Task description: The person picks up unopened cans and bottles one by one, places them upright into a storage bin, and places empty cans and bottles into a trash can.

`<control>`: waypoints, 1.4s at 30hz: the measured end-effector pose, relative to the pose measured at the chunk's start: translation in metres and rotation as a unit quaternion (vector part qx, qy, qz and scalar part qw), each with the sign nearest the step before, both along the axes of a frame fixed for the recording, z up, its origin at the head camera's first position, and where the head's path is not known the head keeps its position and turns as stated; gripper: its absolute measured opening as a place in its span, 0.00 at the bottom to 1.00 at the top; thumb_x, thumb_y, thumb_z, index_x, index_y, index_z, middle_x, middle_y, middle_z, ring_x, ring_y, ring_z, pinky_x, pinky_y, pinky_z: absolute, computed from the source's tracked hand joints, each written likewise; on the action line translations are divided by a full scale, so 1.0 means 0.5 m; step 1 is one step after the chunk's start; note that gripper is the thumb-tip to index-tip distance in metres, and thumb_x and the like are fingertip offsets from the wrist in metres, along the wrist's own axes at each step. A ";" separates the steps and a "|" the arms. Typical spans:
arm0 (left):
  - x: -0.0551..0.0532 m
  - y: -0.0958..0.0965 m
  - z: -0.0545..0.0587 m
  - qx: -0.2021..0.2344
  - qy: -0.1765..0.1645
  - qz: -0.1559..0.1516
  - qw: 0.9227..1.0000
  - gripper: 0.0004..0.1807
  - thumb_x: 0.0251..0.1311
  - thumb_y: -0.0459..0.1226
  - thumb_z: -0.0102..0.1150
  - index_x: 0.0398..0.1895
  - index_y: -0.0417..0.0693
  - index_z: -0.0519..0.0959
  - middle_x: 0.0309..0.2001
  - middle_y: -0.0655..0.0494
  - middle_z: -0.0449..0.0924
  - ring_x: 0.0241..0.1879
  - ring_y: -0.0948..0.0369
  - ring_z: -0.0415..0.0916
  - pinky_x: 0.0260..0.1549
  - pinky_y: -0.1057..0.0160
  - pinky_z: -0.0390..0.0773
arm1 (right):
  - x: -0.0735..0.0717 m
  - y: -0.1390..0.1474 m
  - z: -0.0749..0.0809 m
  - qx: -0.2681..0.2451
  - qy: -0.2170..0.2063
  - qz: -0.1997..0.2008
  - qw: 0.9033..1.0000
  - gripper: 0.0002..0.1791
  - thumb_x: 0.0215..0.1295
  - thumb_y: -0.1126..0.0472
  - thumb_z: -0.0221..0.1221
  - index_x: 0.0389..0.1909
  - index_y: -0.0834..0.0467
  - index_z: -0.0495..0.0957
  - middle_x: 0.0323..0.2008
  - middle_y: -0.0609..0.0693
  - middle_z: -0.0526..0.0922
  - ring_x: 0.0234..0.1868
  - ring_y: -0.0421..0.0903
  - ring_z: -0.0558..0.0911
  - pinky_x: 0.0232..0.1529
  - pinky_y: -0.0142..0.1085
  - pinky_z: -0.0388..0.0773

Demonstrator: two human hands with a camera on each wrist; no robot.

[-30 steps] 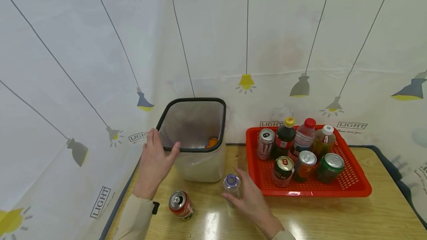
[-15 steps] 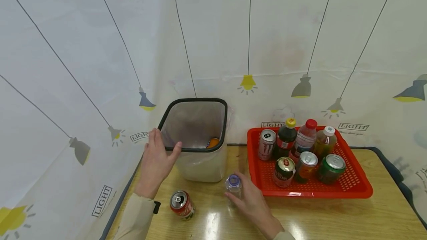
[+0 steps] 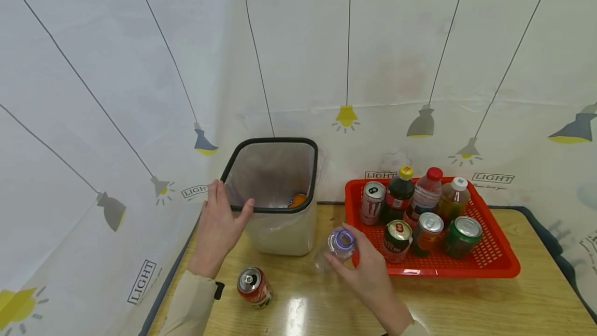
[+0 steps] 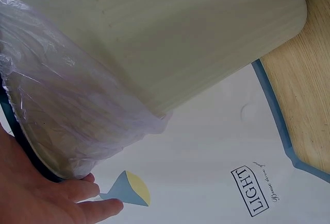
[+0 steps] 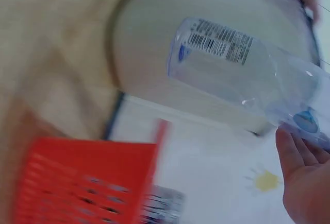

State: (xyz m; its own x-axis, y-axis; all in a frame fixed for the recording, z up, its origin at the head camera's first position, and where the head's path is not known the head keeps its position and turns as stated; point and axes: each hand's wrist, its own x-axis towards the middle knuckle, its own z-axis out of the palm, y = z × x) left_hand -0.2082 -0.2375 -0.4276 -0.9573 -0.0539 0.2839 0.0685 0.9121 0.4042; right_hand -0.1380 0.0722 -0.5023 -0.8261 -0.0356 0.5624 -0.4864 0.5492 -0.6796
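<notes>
My right hand [image 3: 366, 271] grips a clear, uncapped plastic bottle [image 3: 337, 249] near its neck, thumb on one side and fingers on the other. The bottle is tilted, its purple-ringed mouth facing up toward the head camera; a barcode label shows in the right wrist view. My left hand [image 3: 217, 227] rests at the near left corner of a bin [image 3: 284, 235], with straight fingers along the black rim. A thin plastic liner [image 4: 77, 95] folds over that rim, and an orange item [image 3: 297, 200] lies inside. A red drink can [image 3: 254, 288] stands upright in front of the bin.
On the right, a red perforated basket [image 3: 501, 253] holds several upright cans and bottles, its left edge right beside my right hand. Everything stands on a wooden table [image 3: 466, 305]. A white wall sheet [image 3: 298, 40] with printed lamps hangs behind and at the left.
The bottle was upright on the table in my right hand's grasp; now it is tilted and has moved slightly right and up. My left hand stays at the bin's rim.
</notes>
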 end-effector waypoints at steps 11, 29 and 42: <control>0.002 0.000 0.001 0.007 -0.005 0.000 1.000 0.55 0.70 0.63 0.52 0.79 0.26 0.50 0.78 0.32 0.48 0.68 0.29 0.62 0.68 0.34 0.63 | -0.016 0.023 0.169 -0.147 0.159 0.038 0.975 0.42 0.65 0.40 0.68 0.65 0.70 0.71 0.56 0.64 0.84 0.57 0.47 0.85 0.59 0.30 0.77; 0.001 -0.002 -0.001 0.013 -0.002 0.001 1.000 0.56 0.70 0.63 0.53 0.79 0.27 0.48 0.79 0.30 0.48 0.68 0.26 0.61 0.67 0.32 0.63 | -0.109 -0.080 0.210 -0.138 0.251 0.103 0.953 0.39 0.69 0.44 0.67 0.63 0.71 0.70 0.57 0.62 0.83 0.50 0.54 0.86 0.53 0.33 0.82; 0.001 -0.001 0.000 0.006 -0.006 0.004 1.000 0.55 0.70 0.62 0.53 0.79 0.26 0.47 0.79 0.29 0.47 0.67 0.24 0.61 0.63 0.31 0.67 | -0.180 -0.151 0.191 0.031 0.063 0.126 0.989 0.42 0.62 0.53 0.74 0.70 0.65 0.64 0.60 0.61 0.78 0.56 0.54 0.84 0.56 0.44 0.82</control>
State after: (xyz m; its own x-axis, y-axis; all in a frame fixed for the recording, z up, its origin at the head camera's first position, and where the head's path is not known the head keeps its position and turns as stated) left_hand -0.2076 -0.2379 -0.4276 -0.9605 -0.0641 0.2708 0.0568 0.9074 0.4163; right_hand -0.2280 -0.0034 -0.4067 -0.7101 -0.2705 0.6501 -0.6920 0.4385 -0.5735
